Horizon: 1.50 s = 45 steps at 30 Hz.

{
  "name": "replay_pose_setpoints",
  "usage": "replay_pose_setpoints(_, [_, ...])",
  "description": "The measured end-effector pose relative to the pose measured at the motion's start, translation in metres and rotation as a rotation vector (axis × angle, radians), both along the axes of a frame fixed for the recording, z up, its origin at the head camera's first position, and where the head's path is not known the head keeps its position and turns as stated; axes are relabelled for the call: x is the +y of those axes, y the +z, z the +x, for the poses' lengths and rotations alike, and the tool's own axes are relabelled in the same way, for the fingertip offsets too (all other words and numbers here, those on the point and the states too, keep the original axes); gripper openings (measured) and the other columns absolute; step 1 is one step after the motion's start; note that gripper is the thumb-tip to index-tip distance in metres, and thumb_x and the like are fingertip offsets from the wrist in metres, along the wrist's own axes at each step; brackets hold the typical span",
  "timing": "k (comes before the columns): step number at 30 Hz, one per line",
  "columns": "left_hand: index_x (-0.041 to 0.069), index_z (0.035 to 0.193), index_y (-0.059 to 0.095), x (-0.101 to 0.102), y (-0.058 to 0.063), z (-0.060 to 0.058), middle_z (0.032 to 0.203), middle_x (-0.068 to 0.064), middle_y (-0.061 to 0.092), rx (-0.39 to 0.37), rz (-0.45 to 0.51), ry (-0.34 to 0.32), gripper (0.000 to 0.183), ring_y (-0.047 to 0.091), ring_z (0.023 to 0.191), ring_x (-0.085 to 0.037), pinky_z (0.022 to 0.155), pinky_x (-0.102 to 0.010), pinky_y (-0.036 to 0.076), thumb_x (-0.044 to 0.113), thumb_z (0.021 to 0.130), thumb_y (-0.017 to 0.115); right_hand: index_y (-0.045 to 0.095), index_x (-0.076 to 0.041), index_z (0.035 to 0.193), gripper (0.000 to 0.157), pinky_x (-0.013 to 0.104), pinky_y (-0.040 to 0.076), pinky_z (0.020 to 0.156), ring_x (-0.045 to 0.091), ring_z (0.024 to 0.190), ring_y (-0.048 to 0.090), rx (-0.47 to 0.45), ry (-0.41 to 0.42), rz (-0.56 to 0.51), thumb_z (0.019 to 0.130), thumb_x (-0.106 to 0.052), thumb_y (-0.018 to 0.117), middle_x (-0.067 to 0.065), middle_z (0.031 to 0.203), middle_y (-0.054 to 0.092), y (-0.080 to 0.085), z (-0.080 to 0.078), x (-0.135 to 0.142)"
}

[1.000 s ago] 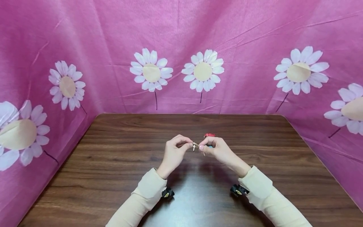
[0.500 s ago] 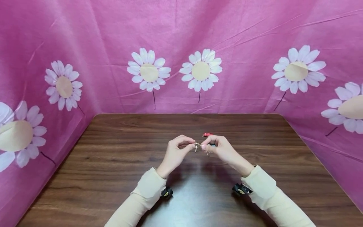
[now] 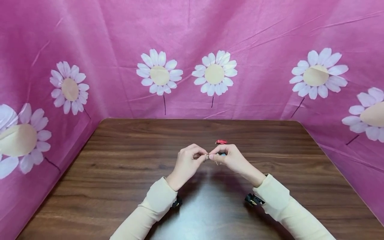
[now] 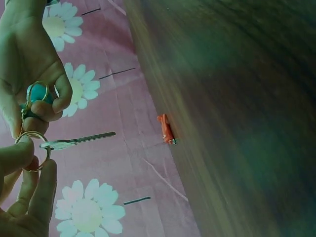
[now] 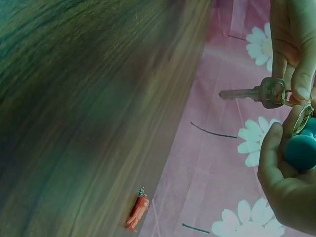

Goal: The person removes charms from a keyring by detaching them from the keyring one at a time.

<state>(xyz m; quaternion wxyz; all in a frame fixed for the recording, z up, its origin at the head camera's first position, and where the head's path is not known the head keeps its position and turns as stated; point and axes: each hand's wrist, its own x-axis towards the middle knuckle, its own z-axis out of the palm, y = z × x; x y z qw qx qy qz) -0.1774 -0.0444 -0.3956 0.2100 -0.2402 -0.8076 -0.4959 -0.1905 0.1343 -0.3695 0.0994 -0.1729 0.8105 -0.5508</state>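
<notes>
Above the bench, the left hand pinches the key ring, its key hanging clear; the right hand, fingers curled about the turquoise charm, meets it opposite, presumably steadying the ring.

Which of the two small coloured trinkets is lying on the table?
The small oblong red trinket, which lies on the brown wooden table beyond the right hand; the rounded turquoise trinket is held off the table in that hand.
</notes>
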Motion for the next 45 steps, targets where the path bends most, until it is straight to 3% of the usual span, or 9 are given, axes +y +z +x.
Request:
replay_pose_setpoints(6, [0.004,0.078,0.07,-0.005,0.002,0.002,0.073,-0.002,0.064,-0.072,0.048,-0.015,0.005,0.064,0.068,-0.009,0.064,-0.016,0.052,0.009,0.077,0.072,0.069,-0.002,0.092,0.019,0.028,0.049,0.054,0.007,0.057,0.052,0.02,-0.032,0.009,0.079,-0.017,0.07,0.001,0.072,0.059,-0.002,0.002,-0.005])
replay_pose_setpoints(11, [0.004,0.077,0.071,-0.006,0.003,0.003,0.072,-0.003,0.064,-0.073,0.096,-0.027,0.004,0.063,0.069,-0.011,0.065,-0.019,0.053,0.008,0.077,0.072,0.068,-0.001,0.091,0.021,0.03,0.05,0.054,0.007,0.056,0.053,0.012,-0.063,-0.027,0.078,-0.016,0.072,0.002,0.071,0.059,-0.001,0.005,-0.005])
replay_pose_setpoints(19, [-0.003,0.077,0.07,-0.006,0.004,0.005,0.072,-0.012,0.064,-0.099,0.179,-0.028,0.005,0.066,0.07,-0.023,0.066,-0.027,0.055,0.001,0.075,0.071,0.068,-0.001,0.088,0.016,0.028,0.047,0.051,0.008,0.055,0.05,0.029,-0.027,-0.055,0.078,-0.014,0.071,0.0,0.069,0.056,0.003,0.006,-0.006])
replay_pose_setpoints(26, [-0.007,0.077,0.067,-0.008,0.028,0.019,0.073,-0.017,0.064,-0.148,0.213,-0.036,0.006,0.064,0.068,-0.018,0.063,-0.028,0.055,-0.003,0.075,0.07,0.068,0.0,0.088,0.016,0.023,0.044,0.049,0.008,0.055,0.049,0.033,-0.01,-0.073,0.079,-0.014,0.07,0.001,0.066,0.055,0.004,0.004,-0.006])
replay_pose_setpoints(30, [-0.01,0.078,0.066,-0.008,0.033,0.021,0.075,-0.019,0.063,-0.207,0.275,-0.058,0.008,0.063,0.065,-0.011,0.06,-0.025,0.054,-0.004,0.075,0.069,0.067,-0.001,0.088,0.016,0.021,0.042,0.049,0.007,0.056,0.049,0.022,-0.004,-0.11,0.079,-0.013,0.07,-0.001,0.068,0.054,0.004,0.004,-0.005])
replay_pose_setpoints(38, [-0.012,0.08,0.064,-0.006,0.029,0.019,0.077,-0.025,0.063,-0.247,0.376,-0.1,0.01,0.058,0.063,-0.002,0.058,-0.019,0.049,-0.005,0.075,0.069,0.067,0.001,0.089,0.016,0.021,0.043,0.052,0.009,0.061,0.054,0.057,0.034,-0.168,0.08,-0.013,0.069,-0.002,0.07,0.06,0.004,0.006,-0.004])
replay_pose_setpoints(42, [-0.01,0.08,0.065,-0.005,0.018,0.012,0.078,-0.025,0.065,-0.296,0.426,-0.116,0.009,0.059,0.062,-0.004,0.058,-0.024,0.05,-0.005,0.075,0.069,0.067,0.001,0.09,0.016,0.018,0.039,0.051,0.005,0.059,0.05,0.055,0.033,-0.178,0.08,-0.012,0.069,-0.004,0.069,0.061,0.003,0.007,-0.002])
replay_pose_setpoints(45, [-0.01,0.083,0.065,-0.003,0.01,0.005,0.076,-0.018,0.067,-0.365,0.49,-0.108,0.011,0.06,0.063,-0.006,0.061,-0.024,0.05,-0.003,0.075,0.069,0.066,0.001,0.089,0.015,0.02,0.044,0.053,0.006,0.061,0.055,0.045,0.044,-0.213,0.08,-0.011,0.068,-0.004,0.07,0.063,0.003,0.006,-0.002])
